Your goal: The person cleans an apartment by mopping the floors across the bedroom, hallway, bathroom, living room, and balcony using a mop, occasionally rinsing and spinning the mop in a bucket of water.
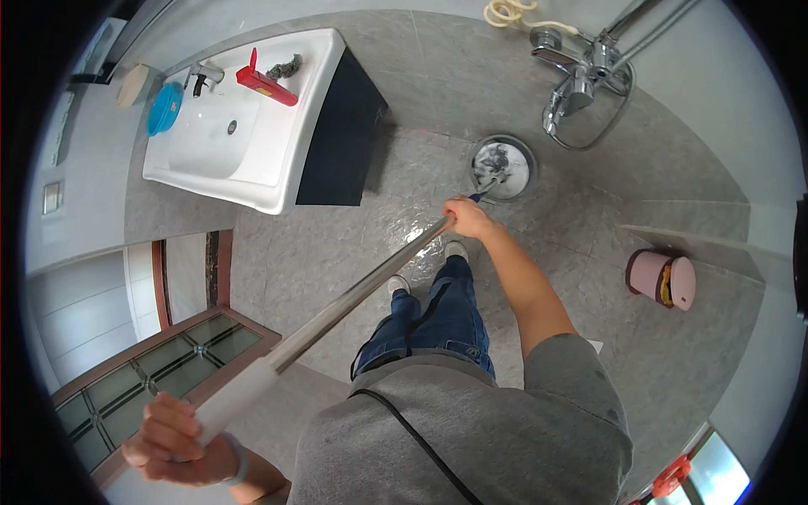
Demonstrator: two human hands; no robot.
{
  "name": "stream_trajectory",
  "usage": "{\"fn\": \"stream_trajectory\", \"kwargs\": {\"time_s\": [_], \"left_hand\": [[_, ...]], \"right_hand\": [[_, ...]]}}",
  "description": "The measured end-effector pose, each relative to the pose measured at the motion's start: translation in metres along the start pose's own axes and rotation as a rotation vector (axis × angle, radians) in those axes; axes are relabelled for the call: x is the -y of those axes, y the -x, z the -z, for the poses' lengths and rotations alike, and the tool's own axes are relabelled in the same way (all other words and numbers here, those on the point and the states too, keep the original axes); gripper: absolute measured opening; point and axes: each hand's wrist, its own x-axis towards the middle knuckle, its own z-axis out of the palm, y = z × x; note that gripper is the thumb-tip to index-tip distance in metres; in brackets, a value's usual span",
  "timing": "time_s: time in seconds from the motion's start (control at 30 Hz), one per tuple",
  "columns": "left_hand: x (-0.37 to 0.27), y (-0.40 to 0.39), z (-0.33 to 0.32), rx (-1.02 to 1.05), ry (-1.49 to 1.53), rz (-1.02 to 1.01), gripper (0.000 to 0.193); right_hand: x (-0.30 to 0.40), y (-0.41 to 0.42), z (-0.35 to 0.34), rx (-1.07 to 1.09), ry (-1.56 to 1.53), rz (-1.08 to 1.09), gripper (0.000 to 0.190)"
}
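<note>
A long mop with a metal pole slants across my body, from the lower left towards the upper right. My left hand, with a band at the wrist, curls around the white grip at its upper end. Lower down, close to the blue joint, my right hand grips the pole. The mop's bottom end reaches into a round grey bucket on the floor. White foam fills the bucket around a dark mass, probably the mop head, partly hidden by suds.
Grey floor tiles shine wet near my shoes. A white washbasin on a dark cabinet holds a red bottle and a blue bowl. Chrome shower taps project beyond the bucket. A pink bin stands right; a glazed door left.
</note>
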Motion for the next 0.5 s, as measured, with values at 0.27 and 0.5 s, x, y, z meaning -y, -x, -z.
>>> {"fn": "stream_trajectory", "kwargs": {"time_s": [0.27, 0.5], "left_hand": [[0.004, 0.012, 0.0, -0.171, -0.335, 0.122, 0.036], [-0.073, 0.002, 0.255, -0.567, -0.086, 0.238, 0.026]], "right_hand": [[0.012, -0.008, 0.007, 0.37, 0.133, -0.24, 0.015], [0.169, -0.011, 0.024, 0.55, 0.084, 0.17, 0.018]]}}
